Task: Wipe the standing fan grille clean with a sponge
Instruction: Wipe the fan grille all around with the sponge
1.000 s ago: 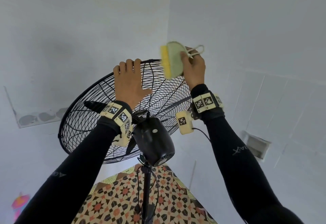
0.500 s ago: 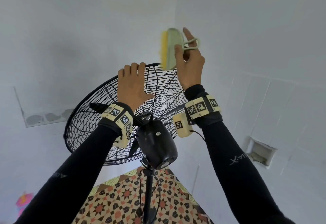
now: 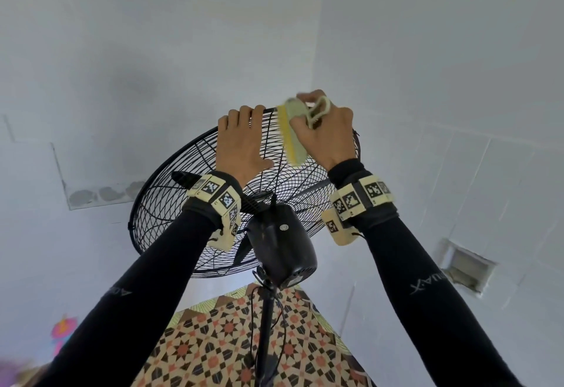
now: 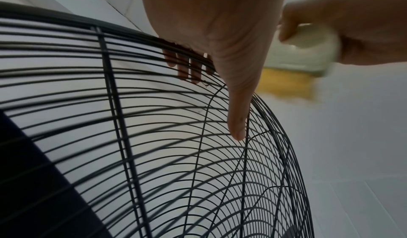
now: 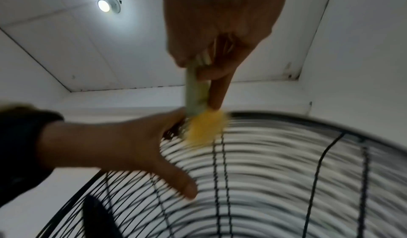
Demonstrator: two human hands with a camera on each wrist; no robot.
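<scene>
The floor [image 3: 213, 353] carried a geometric pattern — cream, black and terracotta stars and diamonds. The fan's black pole [image 3: 265, 325] rose from it, its foot out of view, a thin black cord [image 3: 283, 328] hanging alongside — pink blurred shapes [image 3: 62, 333] at far left.

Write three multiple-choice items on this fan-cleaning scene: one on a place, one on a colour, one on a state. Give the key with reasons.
1. Where does the left hand rest?
A. on the top rim of the fan grille
B. on the motor housing
C. on the stand pole

2. What colour is the working edge of the sponge?
A. red
B. yellow
C. blue

3. How is the right hand occupied?
A. hanging idle
B. flat on the wall
C. holding the sponge against the grille

Key: 1 A, the fingers hook over the upper rim in the head and left wrist views. 2 B, a yellow strip lines the pale green body. 3 C, the fingers curl round the sponge, whose yellow edge meets the wires.
</scene>
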